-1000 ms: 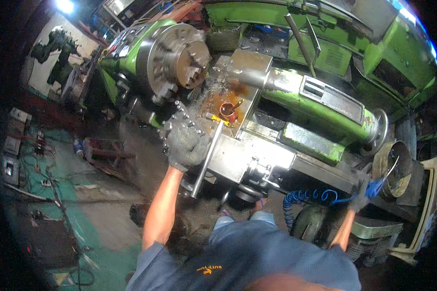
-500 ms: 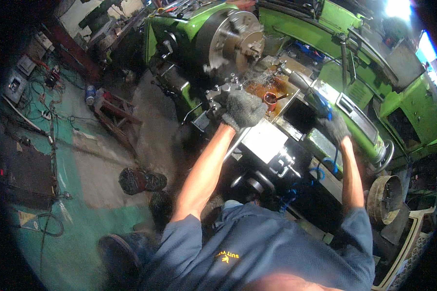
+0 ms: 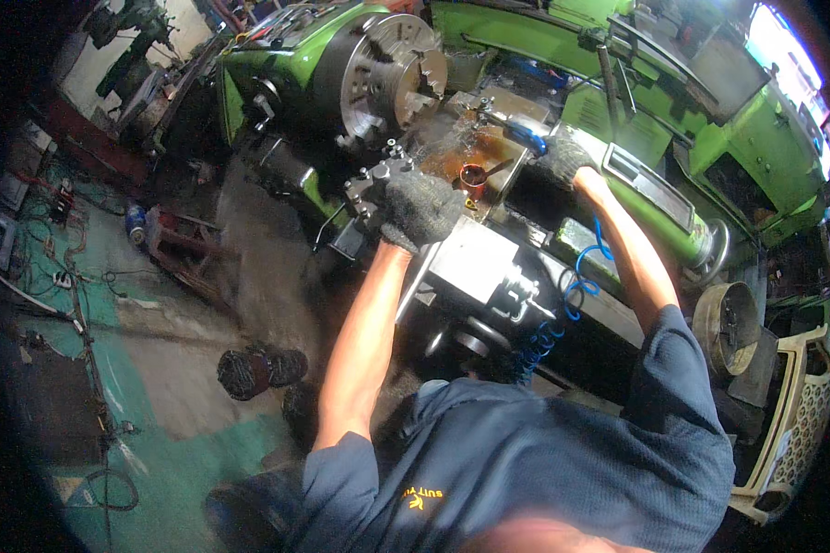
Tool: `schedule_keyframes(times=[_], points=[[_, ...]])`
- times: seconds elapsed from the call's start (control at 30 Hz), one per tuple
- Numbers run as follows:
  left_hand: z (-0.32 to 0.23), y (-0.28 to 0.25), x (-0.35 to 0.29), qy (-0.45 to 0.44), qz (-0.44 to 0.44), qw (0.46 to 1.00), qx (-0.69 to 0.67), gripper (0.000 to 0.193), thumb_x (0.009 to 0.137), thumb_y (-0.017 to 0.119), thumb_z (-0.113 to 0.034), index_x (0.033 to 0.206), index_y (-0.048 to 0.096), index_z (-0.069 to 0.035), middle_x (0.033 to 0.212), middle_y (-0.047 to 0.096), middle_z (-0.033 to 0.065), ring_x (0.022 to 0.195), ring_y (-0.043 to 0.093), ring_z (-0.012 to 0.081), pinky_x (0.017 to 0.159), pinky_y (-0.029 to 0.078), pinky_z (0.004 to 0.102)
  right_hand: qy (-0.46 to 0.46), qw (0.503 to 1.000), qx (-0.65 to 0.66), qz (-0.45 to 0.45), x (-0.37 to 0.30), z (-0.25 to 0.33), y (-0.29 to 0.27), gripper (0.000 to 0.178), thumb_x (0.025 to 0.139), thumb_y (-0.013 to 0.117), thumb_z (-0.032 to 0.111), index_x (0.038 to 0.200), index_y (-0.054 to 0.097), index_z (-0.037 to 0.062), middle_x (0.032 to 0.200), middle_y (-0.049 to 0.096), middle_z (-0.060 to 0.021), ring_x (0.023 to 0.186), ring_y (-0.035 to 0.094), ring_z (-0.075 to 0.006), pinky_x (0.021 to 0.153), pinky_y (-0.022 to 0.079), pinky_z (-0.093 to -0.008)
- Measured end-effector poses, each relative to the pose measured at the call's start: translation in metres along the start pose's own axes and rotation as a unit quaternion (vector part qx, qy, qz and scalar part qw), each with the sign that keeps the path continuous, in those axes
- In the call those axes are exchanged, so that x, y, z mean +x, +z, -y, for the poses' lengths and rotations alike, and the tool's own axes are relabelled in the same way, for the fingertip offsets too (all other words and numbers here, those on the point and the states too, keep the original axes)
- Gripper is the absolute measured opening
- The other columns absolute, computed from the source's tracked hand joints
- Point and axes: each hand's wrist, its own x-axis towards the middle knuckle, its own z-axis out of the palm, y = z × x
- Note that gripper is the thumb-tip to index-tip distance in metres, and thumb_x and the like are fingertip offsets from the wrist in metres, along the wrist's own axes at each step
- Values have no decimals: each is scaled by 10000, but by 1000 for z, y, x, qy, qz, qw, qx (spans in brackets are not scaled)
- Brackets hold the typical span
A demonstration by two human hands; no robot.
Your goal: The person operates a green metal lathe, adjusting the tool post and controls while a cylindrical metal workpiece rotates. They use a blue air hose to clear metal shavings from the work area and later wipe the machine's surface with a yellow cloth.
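My left hand [image 3: 424,210], in a dark grey work glove, is closed over the right side of a lathe's square tool post [image 3: 378,184] with several bolts on top. What lies under its fingers is hidden. In my gloved right hand [image 3: 564,164] is a blue air blow gun [image 3: 526,138], its nozzle pointing left over the lathe bed toward the tool post. A coiled blue hose [image 3: 576,290] hangs below that arm. Between the hands stands a small red cup [image 3: 472,179] of dark liquid with a brush-like handle in it. Brown wet fluid and metal chips lie around it.
The large round chuck [image 3: 392,78] stands beyond the tool post at upper left. At right is the green tailstock [image 3: 650,184] with its handwheel [image 3: 710,251]. Nearer me are a pale flat plate [image 3: 475,258] and crank handles [image 3: 526,300]. A round metal tub [image 3: 727,327] sits at right.
My right hand has moved left and forward from beside the tailstock, bringing the blow gun over the bed. The blue hose is stretched more. My left hand stays at the tool post.
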Motion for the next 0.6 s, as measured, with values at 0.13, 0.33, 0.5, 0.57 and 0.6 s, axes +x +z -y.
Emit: schedule_keyframes(times=[0.13,0.33,0.5,0.57,0.6], points=[[-5,-3,9,11,3,1000,-21,281,810,678,-249,577,611,-105,598,599,127,552,583,326,536,449,454,40,998,-29,42,22,-17,15,463,816,696,401,1173,691,106,1133,650,-277,1072,649,-418,960,513,-487],[-3,-2,7,5,8,1000,-19,266,806,678,-245,584,620,-110,599,602,121,553,591,322,535,449,450,10,1000,7,15,23,8,2,466,829,702,414,1177,693,105,1113,700,-218,1051,670,-384,912,527,-486],[-5,-2,8,-12,13,999,-39,259,812,682,-246,596,633,-111,602,611,117,555,599,317,535,451,440,11,999,-4,35,35,6,2,500,811,713,418,1187,690,89,1086,709,-218,1012,687,-374,900,525,-469],[-6,-3,10,-3,13,999,-43,260,818,683,-246,600,637,-110,603,614,117,556,602,315,535,452,436,5,998,-19,57,46,1,9,485,807,679,394,1166,681,68,1091,712,-210,945,694,-375,848,543,-475],[-6,-3,11,1,14,999,-45,261,821,683,-246,603,640,-110,603,615,117,557,603,315,535,452,435,-2,999,-16,50,48,-4,14,478,808,676,390,1157,681,63,1085,712,-211,944,694,-378,844,543,-478]])
